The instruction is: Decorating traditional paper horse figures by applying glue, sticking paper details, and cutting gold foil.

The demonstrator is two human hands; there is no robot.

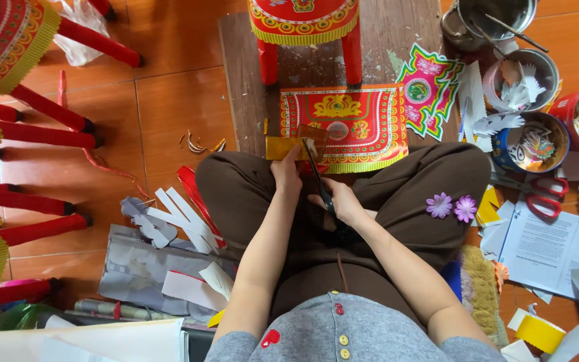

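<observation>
Cutting underway: left hand pinches gold paper, right hand grips scissors mid-strip, cut looks barely started; red panel on board's near edge uncut.

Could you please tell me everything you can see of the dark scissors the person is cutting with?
The dark scissors are slim, with long black blades and dark handles, apparently metal. The right hand grips the handles over the lap, its fingers through the loops. The blades point away from the body, up toward the board, with the tips at a small brownish piece that meets the gold paper strip held by the left hand. Whether the blades are parted cannot be told. They lie above the brown trousers.
</observation>
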